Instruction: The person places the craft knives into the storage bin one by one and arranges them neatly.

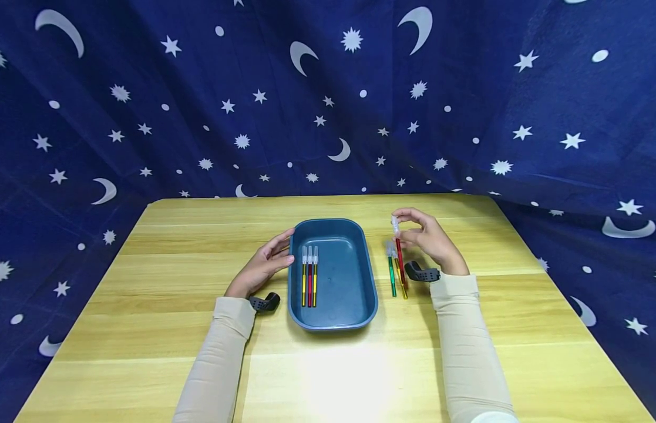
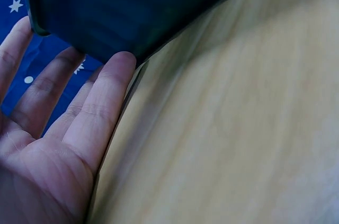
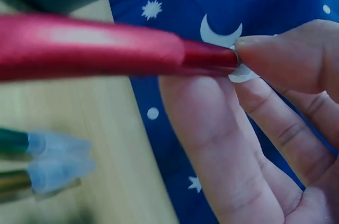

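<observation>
My right hand (image 1: 430,239) pinches a red craft knife (image 1: 399,254) near its clear-capped upper end, lifted at a tilt beside the tray. The knife's shiny red handle (image 3: 95,49) crosses the right wrist view between thumb and fingers. Beneath it on the table lie a green craft knife (image 1: 392,276) and a gold craft knife (image 1: 404,290), both capped. With its fingers nearly straight, my left hand (image 1: 261,267) touches the left wall of a blue tray (image 1: 354,264). Two gold craft knives (image 1: 303,285) and one red craft knife (image 1: 309,286) lie parallel inside, on the left.
The wooden table (image 1: 201,235) carries the tray near its middle. A dark blue curtain (image 1: 285,106) with moons and stars hangs behind. Black wrist cameras (image 1: 265,302) sit at both wrists, the right one close to the loose knives.
</observation>
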### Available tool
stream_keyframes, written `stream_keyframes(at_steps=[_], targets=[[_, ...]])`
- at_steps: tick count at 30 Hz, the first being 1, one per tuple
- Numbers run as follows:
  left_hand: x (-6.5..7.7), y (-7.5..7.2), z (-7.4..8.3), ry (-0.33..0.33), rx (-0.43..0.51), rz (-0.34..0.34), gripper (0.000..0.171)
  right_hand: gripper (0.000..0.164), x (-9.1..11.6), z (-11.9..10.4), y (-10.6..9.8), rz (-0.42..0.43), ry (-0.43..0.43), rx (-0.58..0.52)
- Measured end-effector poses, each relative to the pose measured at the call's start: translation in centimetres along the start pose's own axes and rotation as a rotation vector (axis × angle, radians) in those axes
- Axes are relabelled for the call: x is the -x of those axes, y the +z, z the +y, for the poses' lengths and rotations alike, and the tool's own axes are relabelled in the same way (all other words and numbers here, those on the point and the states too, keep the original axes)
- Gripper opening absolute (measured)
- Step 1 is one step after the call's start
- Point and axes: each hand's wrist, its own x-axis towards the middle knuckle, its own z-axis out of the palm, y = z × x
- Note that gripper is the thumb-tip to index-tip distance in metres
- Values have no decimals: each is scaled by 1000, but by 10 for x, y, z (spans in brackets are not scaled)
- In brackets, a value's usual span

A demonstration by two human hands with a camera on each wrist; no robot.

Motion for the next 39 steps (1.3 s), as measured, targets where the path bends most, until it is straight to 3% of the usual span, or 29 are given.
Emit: stream_keyframes(at_steps=[12,39], targets=[[-2,-1,-1,-1,14,5,74,45,-1,-17,12,-17,-70,-47],[-3,-1,-2,-5,4,12,74,47,-5,-37,50,-98,-98,-80]])
